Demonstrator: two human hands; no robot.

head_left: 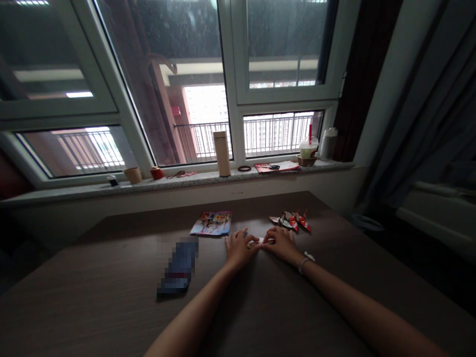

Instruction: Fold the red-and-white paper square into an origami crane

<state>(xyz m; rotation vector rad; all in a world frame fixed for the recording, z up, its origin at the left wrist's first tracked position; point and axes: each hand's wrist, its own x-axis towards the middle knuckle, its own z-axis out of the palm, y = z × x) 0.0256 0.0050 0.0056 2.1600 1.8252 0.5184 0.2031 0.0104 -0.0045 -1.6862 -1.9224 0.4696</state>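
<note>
Both of my hands rest together on the dark wooden table. My left hand and my right hand have their fingers curled, pinching a small white piece of paper between them. Just beyond my right hand lie several folded paper figures in red and white. A colourful printed sheet lies flat beyond my left hand. A pale bracelet sits on my right wrist.
A dark blurred flat object lies left of my left arm. On the window sill stand a tall beige flask, a paper cup, a small red pot, a drink cup with red straw, papers with scissors.
</note>
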